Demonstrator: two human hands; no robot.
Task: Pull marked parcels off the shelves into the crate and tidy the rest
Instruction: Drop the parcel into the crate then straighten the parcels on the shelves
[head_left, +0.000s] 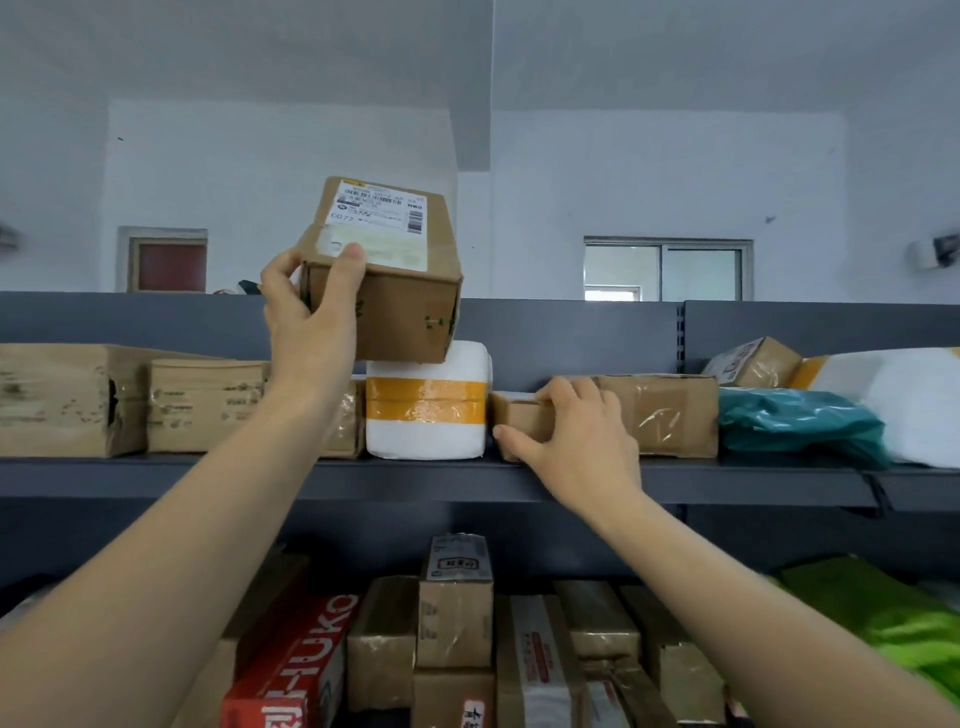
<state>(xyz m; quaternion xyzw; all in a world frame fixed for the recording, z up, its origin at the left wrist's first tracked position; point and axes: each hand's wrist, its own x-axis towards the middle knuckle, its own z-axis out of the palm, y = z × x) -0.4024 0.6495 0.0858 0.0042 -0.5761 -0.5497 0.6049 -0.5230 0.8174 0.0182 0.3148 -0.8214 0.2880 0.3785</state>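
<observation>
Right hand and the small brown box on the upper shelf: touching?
Touching. The head view shows the right hand gripping the small brown box: fingers curl over its top, thumb lies against its front.

On the white label (379, 223) of the tilted cardboard box (395, 312), a code like "CD77" and the letters "NWO" can be made out beside barcodes; the finer print is blurred. On the red box (291, 670) below, "UKO" is printed in white.
</observation>
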